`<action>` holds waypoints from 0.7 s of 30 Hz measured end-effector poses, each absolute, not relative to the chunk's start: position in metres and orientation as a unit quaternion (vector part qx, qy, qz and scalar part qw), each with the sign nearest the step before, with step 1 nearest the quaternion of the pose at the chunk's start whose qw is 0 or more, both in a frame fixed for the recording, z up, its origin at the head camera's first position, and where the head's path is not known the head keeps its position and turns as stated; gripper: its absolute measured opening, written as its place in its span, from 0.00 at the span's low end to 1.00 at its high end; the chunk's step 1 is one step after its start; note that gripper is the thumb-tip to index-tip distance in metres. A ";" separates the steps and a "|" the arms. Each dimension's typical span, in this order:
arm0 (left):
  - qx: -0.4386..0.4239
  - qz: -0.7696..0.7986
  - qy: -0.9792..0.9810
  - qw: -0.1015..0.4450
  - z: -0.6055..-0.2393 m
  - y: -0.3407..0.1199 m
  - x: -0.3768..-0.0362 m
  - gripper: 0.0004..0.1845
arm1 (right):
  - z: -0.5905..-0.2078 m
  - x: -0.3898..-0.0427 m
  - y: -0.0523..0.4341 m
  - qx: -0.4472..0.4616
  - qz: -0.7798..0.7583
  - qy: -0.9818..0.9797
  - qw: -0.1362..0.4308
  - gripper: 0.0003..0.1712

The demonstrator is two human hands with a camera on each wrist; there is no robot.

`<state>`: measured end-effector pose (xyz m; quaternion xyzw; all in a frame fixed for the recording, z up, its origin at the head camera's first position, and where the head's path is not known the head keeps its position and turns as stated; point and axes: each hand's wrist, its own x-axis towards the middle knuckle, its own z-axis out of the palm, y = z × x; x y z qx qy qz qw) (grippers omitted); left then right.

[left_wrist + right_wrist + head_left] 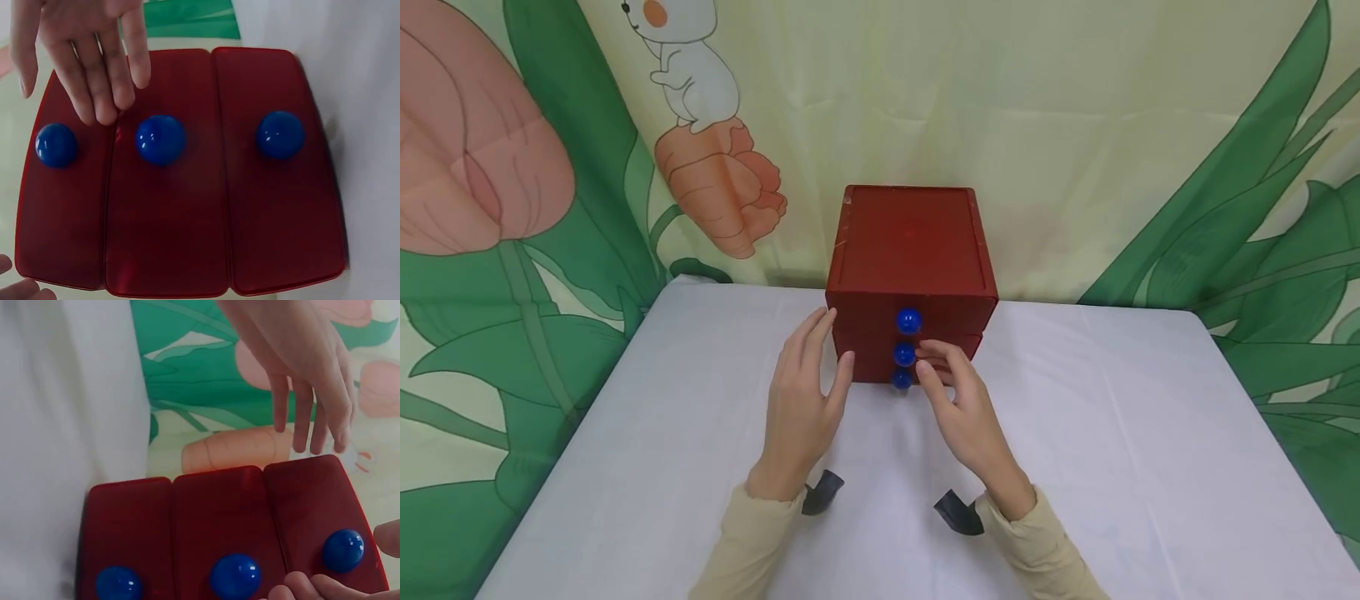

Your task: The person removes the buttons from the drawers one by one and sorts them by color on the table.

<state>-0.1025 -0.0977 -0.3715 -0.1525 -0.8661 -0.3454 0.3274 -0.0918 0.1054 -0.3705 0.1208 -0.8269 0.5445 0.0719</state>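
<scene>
A red cabinet (913,242) stands at the back of the white table, its three closed drawers facing me, each with a round blue knob. My left hand (801,400) is held up before the cabinet's left side, thumb apart and fingers extended, holding nothing. My right hand (958,408) hovers just right of the middle knob (904,354), its fingers gently bent and nothing in them. In the left wrist view the right fingertips are close to the top knob (56,145) and the middle one. The bottom knob (280,135) lies farther from them.
White cloth (1120,433) covers the table. Behind it hangs a pale curtain (1037,167) printed with leaves, a tulip and a rabbit on a carrot. A black strap piece (823,492) projects from the left cuff and another (958,512) from the right.
</scene>
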 end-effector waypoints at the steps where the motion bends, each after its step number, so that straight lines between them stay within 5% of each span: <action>1: -0.152 -0.349 -0.864 0.330 -0.370 -0.097 -0.105 0.28 | -0.369 -0.093 0.105 0.119 0.547 -0.826 0.067 0.23; 21: -0.140 -0.473 -0.818 0.295 -0.350 -0.101 -0.143 0.22 | -0.357 -0.118 0.095 0.102 0.584 -0.804 0.042 0.20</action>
